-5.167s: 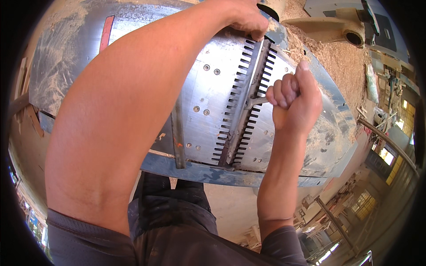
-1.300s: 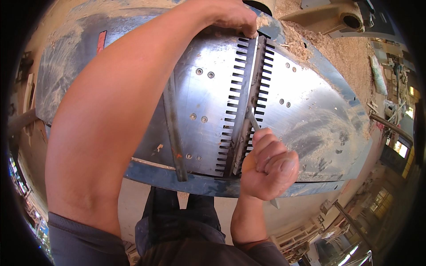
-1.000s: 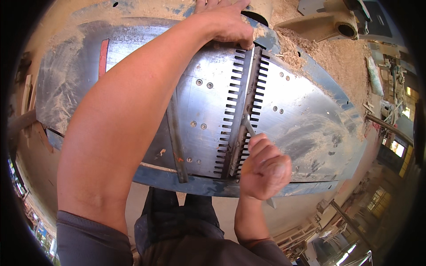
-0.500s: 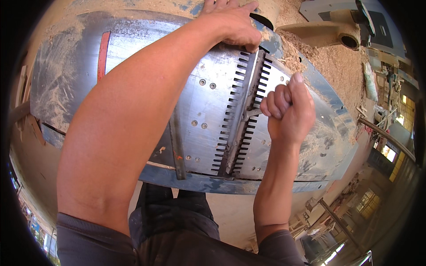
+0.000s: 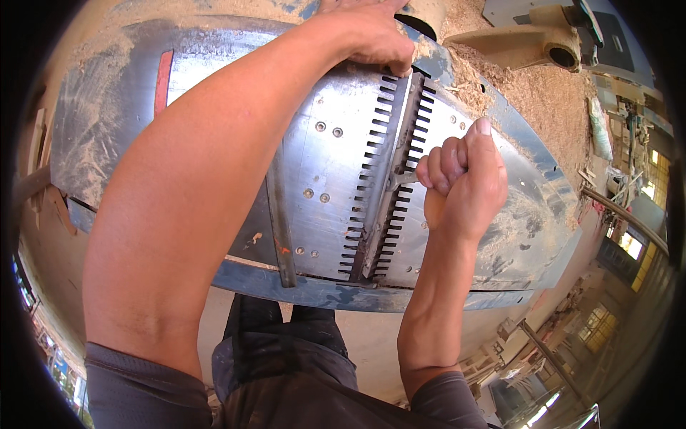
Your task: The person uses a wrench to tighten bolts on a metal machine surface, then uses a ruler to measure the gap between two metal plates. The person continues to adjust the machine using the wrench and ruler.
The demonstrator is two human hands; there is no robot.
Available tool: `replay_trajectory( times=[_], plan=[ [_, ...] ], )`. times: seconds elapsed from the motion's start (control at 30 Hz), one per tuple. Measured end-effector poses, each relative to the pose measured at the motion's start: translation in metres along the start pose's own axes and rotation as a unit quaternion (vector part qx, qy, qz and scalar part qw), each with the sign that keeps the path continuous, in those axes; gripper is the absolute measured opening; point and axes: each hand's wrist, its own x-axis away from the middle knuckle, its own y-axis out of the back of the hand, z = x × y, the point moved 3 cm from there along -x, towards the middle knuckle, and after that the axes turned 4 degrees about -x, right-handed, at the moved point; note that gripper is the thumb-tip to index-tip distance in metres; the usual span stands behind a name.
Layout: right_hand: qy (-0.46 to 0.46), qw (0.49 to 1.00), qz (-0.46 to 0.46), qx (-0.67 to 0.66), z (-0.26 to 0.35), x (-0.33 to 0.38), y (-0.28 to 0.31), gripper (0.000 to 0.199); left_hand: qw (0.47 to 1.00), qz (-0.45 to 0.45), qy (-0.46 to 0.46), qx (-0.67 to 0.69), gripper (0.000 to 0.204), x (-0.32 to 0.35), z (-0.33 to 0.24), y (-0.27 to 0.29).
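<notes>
Half a second ago the right hand (image 5: 461, 182) sat at about the same spot on the metal table (image 5: 321, 154); a second ago it was lower, near the table's front edge. Now it is closed in a fist around a small metal tool (image 5: 401, 178), whose tip reaches into the toothed slot (image 5: 389, 171) at the table's middle. The left hand (image 5: 368, 39) rests at the slot's far end, fingers curled over the edge; what it grips, if anything, cannot be made out. Most of the tool is hidden inside the fist. Two rows of teeth line the slot. Sawdust (image 5: 529, 86) lies beyond the table's far right side.
</notes>
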Motion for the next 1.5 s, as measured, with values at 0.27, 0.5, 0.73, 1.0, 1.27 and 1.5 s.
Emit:
replay_trajectory(
  times=[0.27, 0.5, 0.73, 1.0, 1.27, 1.5],
  plan=[
    [0.015, 1.0, 0.001, -0.024, 0.0, 0.011, 0.004, 0.045, 0.999, -0.027, 0.009, -0.023, 0.114, -0.001, -0.002, -0.005],
    [0.035, 0.999, 0.034, 0.021, 0.02, -0.002, -0.006, 0.045, 1.0, -0.01, 0.021, -0.005, 0.116, -0.005, 0.001, -0.004],
    [-0.025, 0.998, 0.051, -0.021, 0.006, 0.051, 0.019, 0.046, 1.0, 0.005, 0.02, -0.017, 0.119, 0.002, 0.006, 0.001],
    [0.122, 0.989, 0.074, -0.038, -0.007, 0.092, 0.038, 0.043, 1.0, 0.013, 0.011, -0.022, 0.12, -0.009, -0.001, -0.011],
    [0.175, 0.98, 0.095, 0.022, -0.019, 0.115, 0.041, 0.043, 1.0, 0.01, 0.002, -0.003, 0.121, -0.009, 0.001, -0.012],
    [0.219, 0.971, 0.096, 0.001, -0.032, 0.13, 0.043, 0.039, 1.0, 0.018, 0.007, -0.008, 0.119, -0.003, -0.002, -0.005]
  ],
)
